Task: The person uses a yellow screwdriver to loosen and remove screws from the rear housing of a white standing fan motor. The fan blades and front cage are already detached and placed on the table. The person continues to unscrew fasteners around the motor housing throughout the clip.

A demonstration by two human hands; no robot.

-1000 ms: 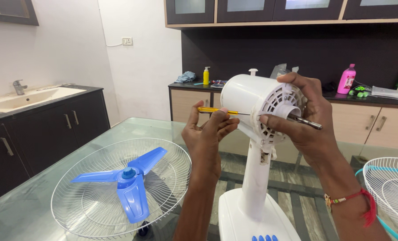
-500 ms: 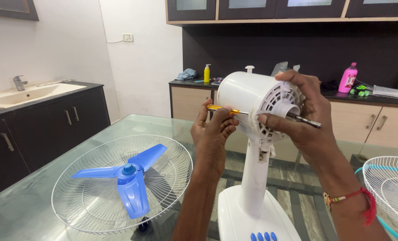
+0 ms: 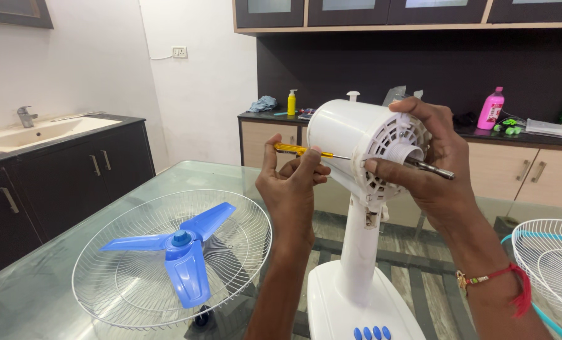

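Standing upright on a glass desk (image 3: 54,283): one white fan motor housing (image 3: 350,135) on its white stand (image 3: 360,252), rounded, vented at the front, bare metal shaft (image 3: 435,170) jutting out. Gripped at the vented face by the right hand (image 3: 432,170), fingers curled around the rim. Pinched in the left hand (image 3: 293,182), closed: one yellow-handled screwdriver (image 3: 293,149), tip against the housing's side. Lying on the desk at left: one white wire guard (image 3: 130,289) carrying one blue three-blade propeller (image 3: 183,249). At the right edge: a second wire guard (image 3: 549,264). On the far counter: one yellow bottle (image 3: 292,102), one pink bottle (image 3: 490,108).
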